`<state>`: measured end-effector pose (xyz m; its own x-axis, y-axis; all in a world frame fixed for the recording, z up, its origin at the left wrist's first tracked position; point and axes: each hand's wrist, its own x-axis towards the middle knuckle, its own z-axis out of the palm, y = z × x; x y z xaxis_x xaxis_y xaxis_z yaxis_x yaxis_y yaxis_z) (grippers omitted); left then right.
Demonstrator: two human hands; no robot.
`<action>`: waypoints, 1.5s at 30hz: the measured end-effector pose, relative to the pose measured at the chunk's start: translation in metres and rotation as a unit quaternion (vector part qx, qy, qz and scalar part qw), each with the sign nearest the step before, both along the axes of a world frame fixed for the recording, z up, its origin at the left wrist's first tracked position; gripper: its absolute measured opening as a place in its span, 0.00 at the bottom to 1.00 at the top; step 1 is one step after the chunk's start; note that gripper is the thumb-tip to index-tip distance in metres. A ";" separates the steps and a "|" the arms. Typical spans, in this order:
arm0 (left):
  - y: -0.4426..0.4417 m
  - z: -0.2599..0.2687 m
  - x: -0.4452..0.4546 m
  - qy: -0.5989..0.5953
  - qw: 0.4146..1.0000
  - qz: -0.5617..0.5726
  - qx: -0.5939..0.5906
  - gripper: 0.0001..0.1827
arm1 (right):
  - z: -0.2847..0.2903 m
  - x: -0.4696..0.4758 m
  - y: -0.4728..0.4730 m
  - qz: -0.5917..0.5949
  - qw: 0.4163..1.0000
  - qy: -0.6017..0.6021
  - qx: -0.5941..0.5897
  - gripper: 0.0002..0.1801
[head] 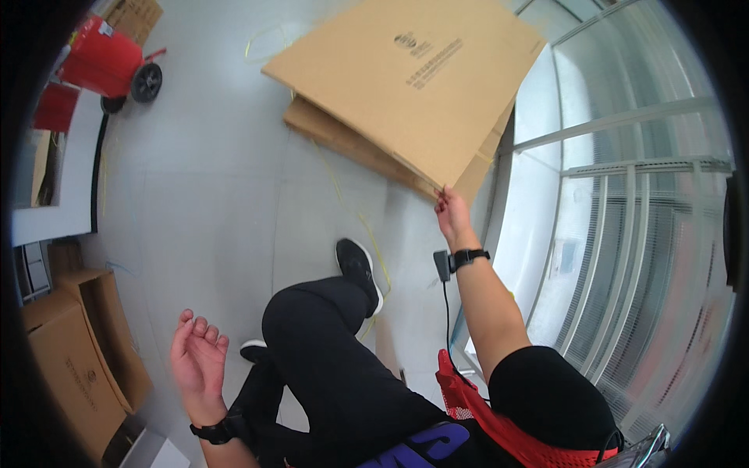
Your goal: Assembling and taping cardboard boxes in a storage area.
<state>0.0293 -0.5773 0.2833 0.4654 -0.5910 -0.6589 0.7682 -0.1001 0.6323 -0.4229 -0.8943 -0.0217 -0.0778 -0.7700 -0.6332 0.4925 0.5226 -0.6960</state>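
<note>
My right hand [452, 212] pinches the near corner of a large flat cardboard sheet [374, 88], which looks like a folded carton and bears printing. That sheet is tilted, its near left edge raised off more flat cardboard [351, 147] lying under it on the floor. On the left, my left hand [200, 357] hangs in the air, palm up with fingers curled loosely and apart, holding nothing. Each wrist wears a black strap; a cable runs from the small device [443, 266] at the right one.
A red wheeled cart [105, 58] stands at the upper left. Brown cardboard boxes [76, 362] sit at lower left, below a white table [64, 222]. Loose yellow strapping [374, 240] lies on the grey floor [199, 222] near my black shoe [354, 263]. Framed glass panels [632, 140] line the right.
</note>
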 end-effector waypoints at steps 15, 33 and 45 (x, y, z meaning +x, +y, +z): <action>-0.150 0.027 -0.086 -0.011 0.960 -0.279 0.028 0.34 | 0.328 0.019 0.212 0.094 0.990 -0.040 -0.097 0.09; -0.216 0.056 -0.097 -0.350 0.926 -0.053 -0.129 0.17 | 0.365 0.011 0.268 0.294 0.942 -0.148 -0.061 0.13; -0.116 0.347 0.050 -0.619 0.752 -0.124 -0.188 0.18 | 0.419 0.028 0.229 0.582 0.767 -0.060 -0.265 0.19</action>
<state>0.0796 -0.6938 0.6301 0.4295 -0.7968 0.4250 -0.4460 0.2221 0.8670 -0.3946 -0.6653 0.3969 0.8915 -0.4253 -0.1560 -0.0151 0.3164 -0.9485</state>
